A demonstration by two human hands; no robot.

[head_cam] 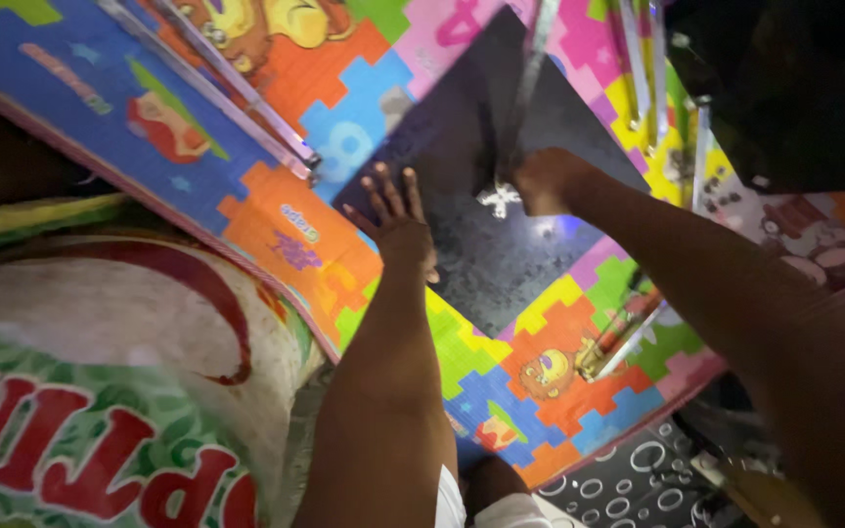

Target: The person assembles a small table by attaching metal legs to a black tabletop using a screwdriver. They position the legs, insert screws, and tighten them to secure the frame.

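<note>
At the far left lay a large woven sack [100, 391] printed in white, green and red, its edge against a colourful foam puzzle-pattern play mat [276, 210] that covered the floor. Two long silvery metal strips [237, 103] lay slanted across the mat's upper left. Near the middle, the left hand [398, 220] rested flat with fingers spread apart, pressing the near-left edge of a dark, glossy square panel [511, 244] that lay on the mat, turned cornerwise. Just to the right, the right hand [545, 181] was curled shut around a small silvery metal fitting [499, 198] at the foot of a slim metal bar [530, 78] standing on the panel. More metal strips [643, 73] lay further right
</note>
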